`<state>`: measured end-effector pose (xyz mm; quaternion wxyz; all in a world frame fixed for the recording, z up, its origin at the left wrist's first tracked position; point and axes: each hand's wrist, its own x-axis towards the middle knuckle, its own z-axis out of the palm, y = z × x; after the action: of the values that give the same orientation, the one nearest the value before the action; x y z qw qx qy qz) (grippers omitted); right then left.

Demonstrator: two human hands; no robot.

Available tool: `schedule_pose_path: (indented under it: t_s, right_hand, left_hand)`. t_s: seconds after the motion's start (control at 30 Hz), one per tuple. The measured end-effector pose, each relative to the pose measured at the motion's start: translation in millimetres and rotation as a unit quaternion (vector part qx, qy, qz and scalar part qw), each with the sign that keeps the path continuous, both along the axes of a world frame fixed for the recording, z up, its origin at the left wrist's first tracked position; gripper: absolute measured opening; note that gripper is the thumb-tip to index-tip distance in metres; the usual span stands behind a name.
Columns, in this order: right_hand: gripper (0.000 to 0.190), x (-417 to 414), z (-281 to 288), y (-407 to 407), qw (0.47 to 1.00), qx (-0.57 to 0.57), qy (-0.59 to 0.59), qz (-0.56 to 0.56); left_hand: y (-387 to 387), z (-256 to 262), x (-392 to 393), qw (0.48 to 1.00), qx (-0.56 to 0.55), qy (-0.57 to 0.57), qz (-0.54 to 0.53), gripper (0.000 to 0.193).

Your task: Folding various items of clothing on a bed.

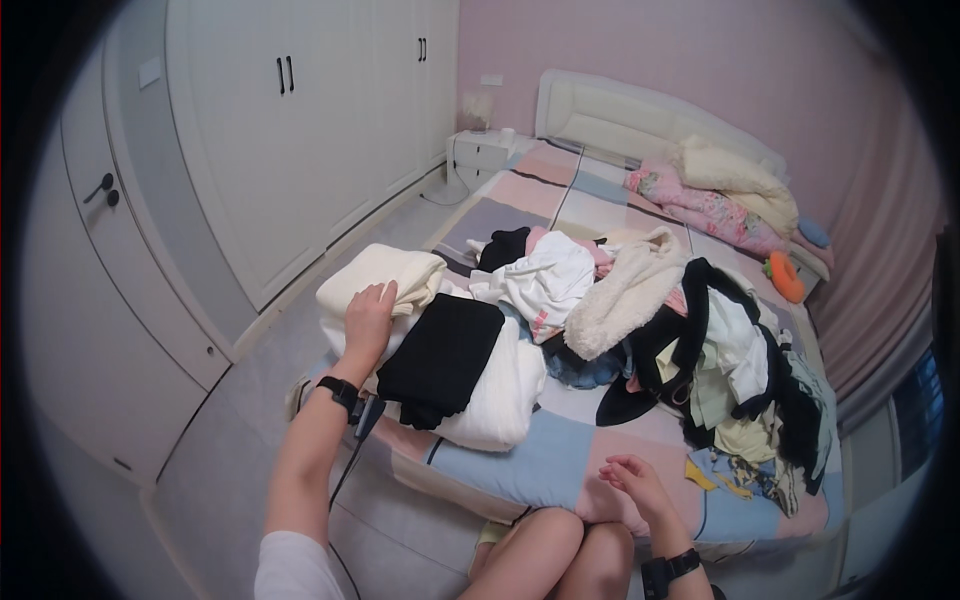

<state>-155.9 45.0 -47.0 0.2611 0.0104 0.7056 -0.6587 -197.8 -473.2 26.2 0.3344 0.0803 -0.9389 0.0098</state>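
My left hand (367, 319) lies on a folded cream garment (386, 274), its fingers flat over the near edge. That garment sits on a stack of folded white fabric (517, 397) at the bed's left corner. Beside it on the stack, just right of my left hand, is a folded black garment (444, 352). My right hand (634, 480) hovers by the bed's front edge above my knees, empty, with fingers loosely curved. Further in is a loose heap with a white shirt (551, 277), a cream fleece garment (626, 292) and dark clothes (667, 345).
Pale and dark clothes (739, 352) spill over the right of the checked bedspread (517, 457). A floral pink quilt (705, 202) and an orange plush toy (786, 277) lie near the headboard (652, 124). A white wardrobe (337, 150) lines the left. A black cable (345, 472) hangs beside my left arm.
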Motion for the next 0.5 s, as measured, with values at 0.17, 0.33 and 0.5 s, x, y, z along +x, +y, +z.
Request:
schedule_pose_path:
  t_s: [0.17,0.33,0.5]
  right_hand:
    - [0.028,-3,4,-23,0.999,0.021,0.003,0.033]
    - [0.029,-3,2,-32,0.998,0.030,-0.005,0.060]
    - [0.029,-3,-2,-24,0.996,0.031,0.015,0.081]
  left_hand:
    - [27,-4,31,0.999,-0.033,0.012,-0.030,0.053]
    - [57,7,40,0.994,0.017,-0.108,0.014,0.064]
    - [29,14,25,0.992,0.098,-0.079,0.014,0.068]
